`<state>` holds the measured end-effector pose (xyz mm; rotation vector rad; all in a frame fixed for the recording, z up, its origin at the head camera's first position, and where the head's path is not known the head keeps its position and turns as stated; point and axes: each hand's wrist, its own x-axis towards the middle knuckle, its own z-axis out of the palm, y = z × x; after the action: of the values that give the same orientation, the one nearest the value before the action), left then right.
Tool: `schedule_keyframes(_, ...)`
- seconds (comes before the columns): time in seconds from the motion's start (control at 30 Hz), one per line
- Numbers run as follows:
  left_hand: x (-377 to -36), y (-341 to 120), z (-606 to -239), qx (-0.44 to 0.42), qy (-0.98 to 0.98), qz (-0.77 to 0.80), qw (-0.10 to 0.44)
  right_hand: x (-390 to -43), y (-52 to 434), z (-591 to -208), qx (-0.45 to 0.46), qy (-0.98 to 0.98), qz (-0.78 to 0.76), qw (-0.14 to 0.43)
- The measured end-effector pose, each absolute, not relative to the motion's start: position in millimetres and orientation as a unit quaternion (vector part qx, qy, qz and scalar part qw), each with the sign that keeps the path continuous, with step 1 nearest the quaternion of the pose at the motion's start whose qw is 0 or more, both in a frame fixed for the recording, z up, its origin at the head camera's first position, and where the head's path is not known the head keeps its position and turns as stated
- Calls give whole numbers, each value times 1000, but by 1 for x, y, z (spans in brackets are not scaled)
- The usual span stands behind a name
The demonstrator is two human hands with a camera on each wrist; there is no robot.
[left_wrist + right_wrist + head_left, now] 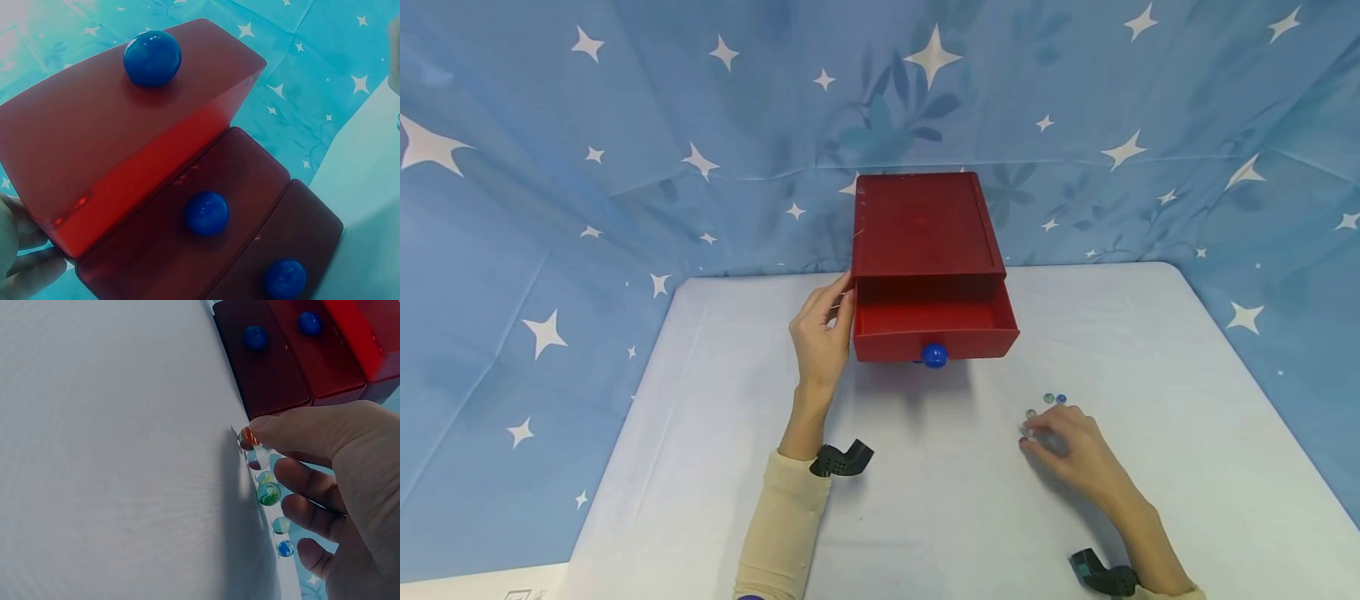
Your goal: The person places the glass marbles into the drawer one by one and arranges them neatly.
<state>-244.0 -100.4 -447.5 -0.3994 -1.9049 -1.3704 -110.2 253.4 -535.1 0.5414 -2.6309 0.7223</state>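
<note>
A red drawer cabinet (925,225) stands at the back of the table, its top drawer (891,347) pulled out and bare inside. My left hand (822,337) rests against the cabinet's left side, fingers at the front corner by the drawer. To the right, my right hand (1075,450) reaches down over a row of glass marbles. Its thumb touches an orange marble (248,439); the index fingertip is apart from the thumb. A clear marble (257,459), a green swirled marble (269,494), a pale one (280,525) and a blue one (285,549) lie along the row.
Two lower drawers with blue knobs (207,213) are closed beneath the pulled-out one. A white cloth (940,500) covers the table. Behind it hangs a blue curtain (760,108) with white stars. Dark wrist cameras (842,458) sit on both wrists.
</note>
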Motion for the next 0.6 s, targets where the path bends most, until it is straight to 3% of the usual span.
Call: schedule_keyframes(0.6, -244, -100, -446, -157, -735, -547, 369, -115, 253, -542, 244, -911, 255, 211)
